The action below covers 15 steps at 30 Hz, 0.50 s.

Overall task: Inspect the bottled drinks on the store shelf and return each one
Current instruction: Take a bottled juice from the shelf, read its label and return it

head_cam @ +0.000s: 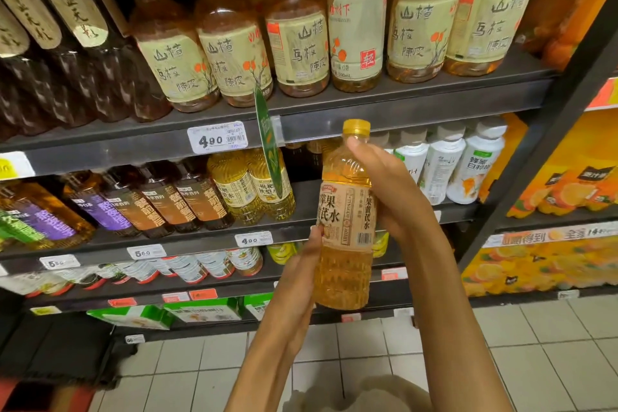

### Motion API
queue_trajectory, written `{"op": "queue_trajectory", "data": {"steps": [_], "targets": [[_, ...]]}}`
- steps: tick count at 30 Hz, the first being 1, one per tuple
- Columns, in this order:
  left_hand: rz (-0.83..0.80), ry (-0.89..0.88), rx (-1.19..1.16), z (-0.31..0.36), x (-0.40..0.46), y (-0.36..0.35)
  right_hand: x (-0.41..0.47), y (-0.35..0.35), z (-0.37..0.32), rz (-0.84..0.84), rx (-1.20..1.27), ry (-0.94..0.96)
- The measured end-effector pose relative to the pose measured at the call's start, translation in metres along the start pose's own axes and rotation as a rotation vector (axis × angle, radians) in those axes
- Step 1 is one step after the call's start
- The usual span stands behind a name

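I hold an amber drink bottle [344, 264] with a yellow cap and beige label upright in front of the shelves. My right hand [388, 187] wraps around its upper half from the right, thumb near the neck. My left hand [301, 274] holds the lower left side, thumb on the label edge, fingers hidden behind the bottle. Behind it, the middle shelf [301, 204] shows a dark gap between the yellow bottles [250, 191] and the white bottles [461, 164].
The top shelf [401, 100] carries a row of amber bottles with pale green labels [297, 40] and dark bottles at the left. A green hanging tag [267, 144] juts out from the shelf edge. Orange juice cartons [551, 197] fill the rack on the right. White tiled floor lies below.
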<state>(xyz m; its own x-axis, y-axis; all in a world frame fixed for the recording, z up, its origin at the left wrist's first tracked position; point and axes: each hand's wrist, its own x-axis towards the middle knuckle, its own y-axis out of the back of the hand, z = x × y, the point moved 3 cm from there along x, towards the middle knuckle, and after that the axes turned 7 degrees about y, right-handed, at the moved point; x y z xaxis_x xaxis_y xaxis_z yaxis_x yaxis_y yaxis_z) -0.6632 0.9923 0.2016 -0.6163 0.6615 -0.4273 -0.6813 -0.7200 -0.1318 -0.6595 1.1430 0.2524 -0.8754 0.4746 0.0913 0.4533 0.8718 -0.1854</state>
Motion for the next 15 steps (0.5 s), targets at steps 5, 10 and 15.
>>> {"op": "queue_trajectory", "data": {"steps": [5, 10, 15], "targets": [[0.009, -0.009, -0.056, 0.0005, -0.0003, 0.0011, 0.0021, 0.0078, 0.0057, 0.068, 0.119, 0.017], [-0.113, 0.032, -0.205, 0.0019, 0.0042, 0.0009, 0.0058, 0.0075, 0.0066, 0.034, 0.396, -0.051], [-0.194, 0.094, -0.248, 0.001, 0.0059, 0.001, 0.0057, 0.0018, 0.0043, 0.023, 0.399, -0.038]]}}
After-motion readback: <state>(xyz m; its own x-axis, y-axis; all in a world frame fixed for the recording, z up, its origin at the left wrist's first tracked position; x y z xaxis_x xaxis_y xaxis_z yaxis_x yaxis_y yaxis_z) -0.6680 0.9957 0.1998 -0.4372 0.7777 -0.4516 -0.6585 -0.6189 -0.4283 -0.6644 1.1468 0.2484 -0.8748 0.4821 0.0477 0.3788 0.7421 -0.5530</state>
